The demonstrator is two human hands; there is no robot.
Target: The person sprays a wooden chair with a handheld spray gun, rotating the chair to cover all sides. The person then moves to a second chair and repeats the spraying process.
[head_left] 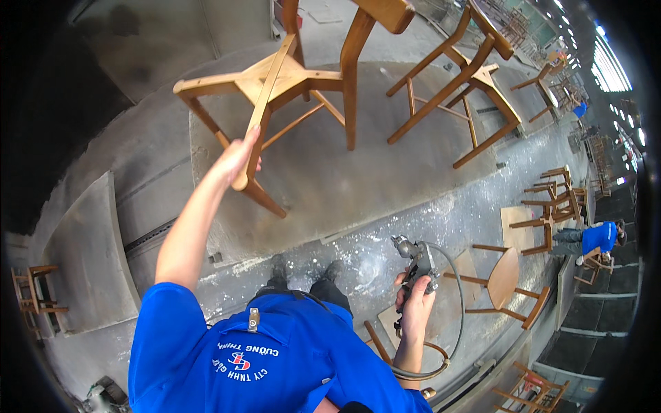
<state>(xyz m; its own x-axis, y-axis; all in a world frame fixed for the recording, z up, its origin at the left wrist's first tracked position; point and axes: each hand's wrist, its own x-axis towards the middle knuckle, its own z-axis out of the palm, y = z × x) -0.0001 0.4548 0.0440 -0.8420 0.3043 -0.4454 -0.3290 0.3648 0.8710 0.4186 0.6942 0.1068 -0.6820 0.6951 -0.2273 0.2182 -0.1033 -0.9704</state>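
Note:
A wooden chair frame [272, 81] without a seat pad stands before me on a large flat grey board [310, 186], its crossed seat braces bare. My left hand [237, 160] is wrapped around the frame near its closest corner. Down at the right, well apart from that chair, my right hand [414, 310] grips a metal spray gun [421, 261] by its handle. The gun's nozzle points up and away from me. From it a grey hose [460, 303] loops down behind my right forearm. My fingers partly cover the trigger.
A second chair frame [475, 76] stands on the board, further right. Several more chairs, one with a round seat [502, 279], are on the speckled floor [358, 255] at right. A co-worker in a blue shirt [597, 237] is at the far right. Another board [86, 261] lies left.

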